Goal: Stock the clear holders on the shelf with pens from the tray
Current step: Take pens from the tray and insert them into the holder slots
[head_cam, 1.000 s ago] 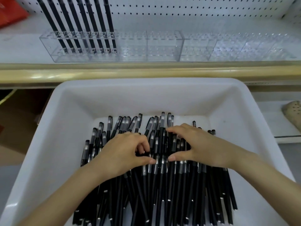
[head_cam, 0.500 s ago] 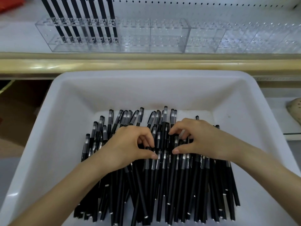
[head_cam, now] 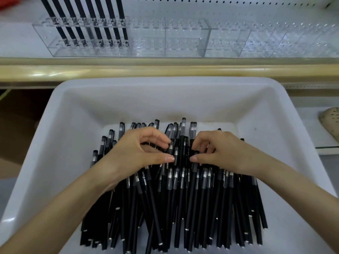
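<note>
A white tray (head_cam: 73, 110) holds a big pile of black pens (head_cam: 183, 198) lying lengthwise with their caps toward the shelf. My left hand (head_cam: 139, 153) and my right hand (head_cam: 225, 153) sit on the far middle of the pile, thumbs nearly facing each other. Each hand's curled fingers and thumb pinch a few pens in the centre. On the shelf beyond stands a row of clear holders (head_cam: 165, 39). Several black pens (head_cam: 91, 19) stand upright in the leftmost section, and the sections to the right (head_cam: 229, 39) hold none.
A gold rail (head_cam: 165, 70) edges the shelf between tray and holders. White pegboard (head_cam: 220, 4) backs the shelf. A beige perforated object (head_cam: 332, 123) lies on a lower ledge at the right. Brown floor or cardboard (head_cam: 18, 125) shows left of the tray.
Both hands have crept a little farther up the pile and their fingers have curled tighter around the middle pens. The view has shifted slightly toward the shelf.
</note>
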The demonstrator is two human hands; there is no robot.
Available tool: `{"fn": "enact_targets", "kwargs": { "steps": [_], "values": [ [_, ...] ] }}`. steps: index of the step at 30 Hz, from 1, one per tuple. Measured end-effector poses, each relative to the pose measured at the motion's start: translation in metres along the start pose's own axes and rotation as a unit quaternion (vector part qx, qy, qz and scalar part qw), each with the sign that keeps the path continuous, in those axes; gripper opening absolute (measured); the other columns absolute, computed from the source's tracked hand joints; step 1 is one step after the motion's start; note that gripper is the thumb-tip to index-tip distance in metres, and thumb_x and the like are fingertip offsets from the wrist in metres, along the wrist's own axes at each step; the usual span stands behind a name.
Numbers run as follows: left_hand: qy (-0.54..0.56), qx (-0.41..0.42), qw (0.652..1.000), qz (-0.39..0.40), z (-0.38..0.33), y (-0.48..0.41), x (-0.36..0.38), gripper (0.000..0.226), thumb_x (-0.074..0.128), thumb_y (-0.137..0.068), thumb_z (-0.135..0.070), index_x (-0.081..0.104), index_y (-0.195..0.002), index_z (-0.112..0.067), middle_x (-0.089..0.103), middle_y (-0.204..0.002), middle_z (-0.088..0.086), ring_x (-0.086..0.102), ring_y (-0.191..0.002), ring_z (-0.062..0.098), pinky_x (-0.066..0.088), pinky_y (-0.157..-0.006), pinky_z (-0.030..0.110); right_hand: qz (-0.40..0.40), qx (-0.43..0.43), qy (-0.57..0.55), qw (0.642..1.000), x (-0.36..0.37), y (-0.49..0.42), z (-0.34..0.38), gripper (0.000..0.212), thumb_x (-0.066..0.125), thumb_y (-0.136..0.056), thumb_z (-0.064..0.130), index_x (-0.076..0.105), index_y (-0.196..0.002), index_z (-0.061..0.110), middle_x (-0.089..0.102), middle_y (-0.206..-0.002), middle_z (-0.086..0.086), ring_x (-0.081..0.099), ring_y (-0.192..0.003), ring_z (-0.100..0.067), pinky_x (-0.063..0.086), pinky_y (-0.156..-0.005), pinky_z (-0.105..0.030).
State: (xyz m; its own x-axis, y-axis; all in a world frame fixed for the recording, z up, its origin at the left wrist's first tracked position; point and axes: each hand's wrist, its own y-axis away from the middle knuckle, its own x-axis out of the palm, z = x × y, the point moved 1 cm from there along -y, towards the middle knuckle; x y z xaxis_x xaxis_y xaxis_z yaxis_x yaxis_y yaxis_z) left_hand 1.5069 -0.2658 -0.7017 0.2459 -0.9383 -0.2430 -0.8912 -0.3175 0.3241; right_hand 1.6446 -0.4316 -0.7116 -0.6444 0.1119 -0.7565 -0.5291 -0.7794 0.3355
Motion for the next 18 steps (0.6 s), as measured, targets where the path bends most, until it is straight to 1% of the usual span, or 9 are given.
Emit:
{"fn": "enact_targets", "kwargs": {
  "steps": [1, 3, 5, 7, 9, 11, 14, 18],
  "values": [
    [0.009, -0.013, 1.0, -0.001, -0.0003, 0.0, -0.0005, 0.039, 0.081, -0.051, -0.032, 0.072, -0.087, -0.023, 0.074, -0.091, -0.007, 0.071, -0.08, 0.012, 0.053, -0.085, 0.032, -0.003, 0.006, -0.001, 1.0, 0.0008, -0.0006, -0.0001, 0.025, 0.07, -0.081, 0.043, 0.062, -0.097, 0.025, 0.062, -0.082, 0.01, 0.058, -0.075, 0.0, 0.047, -0.069, -0.016],
    [0.025, -0.044, 0.999, 0.002, -0.0003, 0.0003, -0.001, 0.037, 0.081, -0.052, -0.032, 0.074, -0.085, -0.019, 0.075, -0.09, -0.005, 0.071, -0.084, 0.01, 0.047, -0.097, 0.036, -0.005, 0.018, -0.003, 1.0, 0.0024, -0.0019, -0.0008, 0.025, 0.068, -0.083, 0.045, 0.06, -0.093, 0.024, 0.063, -0.08, 0.01, 0.058, -0.074, -0.001, 0.047, -0.067, -0.018],
    [0.032, -0.061, 0.998, -0.002, 0.0, 0.0001, -0.0012, 0.035, 0.082, -0.052, -0.032, 0.075, -0.082, -0.016, 0.075, -0.092, -0.007, 0.071, -0.088, 0.008, 0.044, -0.101, 0.037, -0.007, 0.03, 0.002, 1.0, 0.0031, -0.0024, -0.0014, 0.028, 0.067, -0.082, 0.047, 0.059, -0.091, 0.022, 0.062, -0.08, 0.011, 0.058, -0.074, 0.0, 0.044, -0.065, -0.017],
    [0.039, -0.063, 0.997, -0.004, 0.0006, -0.0004, -0.0016, 0.033, 0.081, -0.055, -0.029, 0.075, -0.083, -0.013, 0.075, -0.095, -0.006, 0.072, -0.088, 0.011, 0.05, -0.095, 0.034, -0.008, 0.039, 0.015, 0.999, 0.003, -0.0024, -0.0011, 0.029, 0.066, -0.082, 0.048, 0.06, -0.088, 0.02, 0.061, -0.078, 0.011, 0.056, -0.073, 0.001, 0.04, -0.061, -0.015],
    [0.057, -0.064, 0.996, -0.005, 0.0013, -0.0002, -0.002, 0.03, 0.079, -0.059, -0.023, 0.073, -0.084, -0.008, 0.074, -0.096, 0.002, 0.072, -0.085, 0.017, 0.058, -0.08, 0.029, -0.002, 0.047, 0.024, 0.999, 0.0035, -0.0021, 0.0005, 0.032, 0.066, -0.082, 0.05, 0.059, -0.084, 0.019, 0.061, -0.077, 0.01, 0.055, -0.071, 0.0, 0.037, -0.057, -0.015],
    [0.057, -0.065, 0.996, 0.008, 0.0012, 0.0004, -0.0019, 0.023, 0.076, -0.067, -0.019, 0.071, -0.085, -0.006, 0.074, -0.093, 0.007, 0.072, -0.083, 0.02, 0.059, -0.071, 0.027, 0.001, 0.051, 0.029, 0.998, 0.0046, -0.0023, 0.0022, 0.033, 0.065, -0.082, 0.052, 0.056, -0.082, 0.02, 0.06, -0.077, 0.01, 0.054, -0.07, -0.002, 0.036, -0.056, -0.017],
    [0.059, -0.071, 0.995, 0.033, 0.0003, 0.0018, -0.0003, 0.012, 0.069, -0.082, -0.014, 0.064, -0.09, -0.006, 0.075, -0.088, 0.008, 0.073, -0.083, 0.021, 0.06, -0.07, 0.027, 0.0, 0.05, 0.043, 0.998, 0.0068, -0.0028, 0.0037, 0.034, 0.064, -0.081, 0.054, 0.052, -0.081, 0.023, 0.059, -0.078, 0.009, 0.053, -0.072, -0.005, 0.038, -0.059, -0.022],
    [0.056, -0.069, 0.996, 0.034, -0.0006, 0.0028, 0.0002, 0.013, 0.066, -0.084, -0.015, 0.063, -0.093, -0.007, 0.075, -0.089, 0.005, 0.072, -0.084, 0.02, 0.06, -0.07, 0.027, -0.004, 0.053, 0.04, 0.998, 0.0092, -0.0015, 0.0024, 0.033, 0.066, -0.081, 0.052, 0.053, -0.084, 0.021, 0.059, -0.077, 0.008, 0.053, -0.071, -0.007, 0.042, -0.063, -0.026]
  ]
}}
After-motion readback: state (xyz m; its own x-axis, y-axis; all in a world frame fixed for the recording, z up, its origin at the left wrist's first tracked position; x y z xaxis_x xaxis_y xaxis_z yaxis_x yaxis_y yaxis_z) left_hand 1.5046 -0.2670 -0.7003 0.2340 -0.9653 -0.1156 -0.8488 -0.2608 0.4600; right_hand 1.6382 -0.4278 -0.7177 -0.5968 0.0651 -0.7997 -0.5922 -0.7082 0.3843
